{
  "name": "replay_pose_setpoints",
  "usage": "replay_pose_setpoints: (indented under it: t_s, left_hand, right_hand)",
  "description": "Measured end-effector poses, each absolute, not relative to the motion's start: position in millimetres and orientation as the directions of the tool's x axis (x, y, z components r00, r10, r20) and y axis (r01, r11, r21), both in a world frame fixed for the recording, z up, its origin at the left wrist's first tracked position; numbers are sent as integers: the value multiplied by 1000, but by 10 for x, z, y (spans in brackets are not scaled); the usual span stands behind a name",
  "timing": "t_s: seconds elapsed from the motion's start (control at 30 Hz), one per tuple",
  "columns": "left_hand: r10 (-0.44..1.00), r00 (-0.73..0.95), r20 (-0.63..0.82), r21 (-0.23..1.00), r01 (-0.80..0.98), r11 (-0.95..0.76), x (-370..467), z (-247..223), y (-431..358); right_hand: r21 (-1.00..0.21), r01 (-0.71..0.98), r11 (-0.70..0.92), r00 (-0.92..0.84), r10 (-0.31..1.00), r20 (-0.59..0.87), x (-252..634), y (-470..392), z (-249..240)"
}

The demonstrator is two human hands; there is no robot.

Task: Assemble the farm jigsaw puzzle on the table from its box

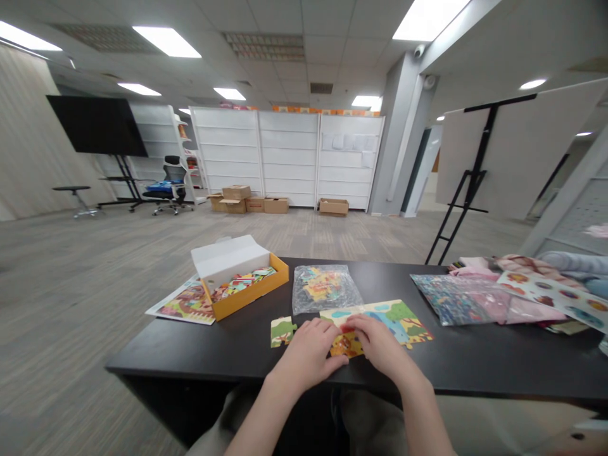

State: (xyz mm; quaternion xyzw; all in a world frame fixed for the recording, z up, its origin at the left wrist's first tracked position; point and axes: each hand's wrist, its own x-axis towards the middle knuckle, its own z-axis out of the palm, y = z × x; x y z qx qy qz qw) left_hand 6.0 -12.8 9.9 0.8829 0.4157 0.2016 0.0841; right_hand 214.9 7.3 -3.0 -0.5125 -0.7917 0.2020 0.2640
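A partly joined jigsaw puzzle (pixel 399 320) with a coloured landscape picture lies flat on the black table. My left hand (pixel 313 348) is at its left end, fingers bent and thumb stretched along the near side, closed about an orange puzzle piece (pixel 346 345). From the right, my right hand (pixel 377 342) reaches over the same end with curled fingers touching the puzzle by a small red patch. The fingers partly hide the pieces beneath them. One loose green and cream puzzle piece (pixel 282 332) rests left of my left hand.
An open yellow box (pixel 251 296) of puzzle pieces stands at the back left, on a picture sheet (pixel 187 304). Behind the puzzle lies a clear plastic bag (pixel 325 288) of pieces. Wrapped packets (pixel 456 297) and folded cloths (pixel 536 269) cover the table's right side.
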Motion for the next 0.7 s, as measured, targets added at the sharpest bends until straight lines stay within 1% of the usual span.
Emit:
replay_pose_setpoints:
  t_s: [0.27, 0.53, 0.7]
  left_hand:
    - [783, 583, 216, 238, 747, -621, 146, 204, -133]
    - [797, 565, 213, 253, 756, -604, 104, 210, -173]
    - [815, 541, 206, 274, 768, -579, 97, 197, -165]
  right_hand:
    - [-652, 651, 389, -363, 914, 182, 2209, 55, -28]
    - [-681, 619, 391, -353, 913, 204, 2224, 57, -72]
    - [-644, 664, 381, -317, 923, 218, 2194, 54, -68]
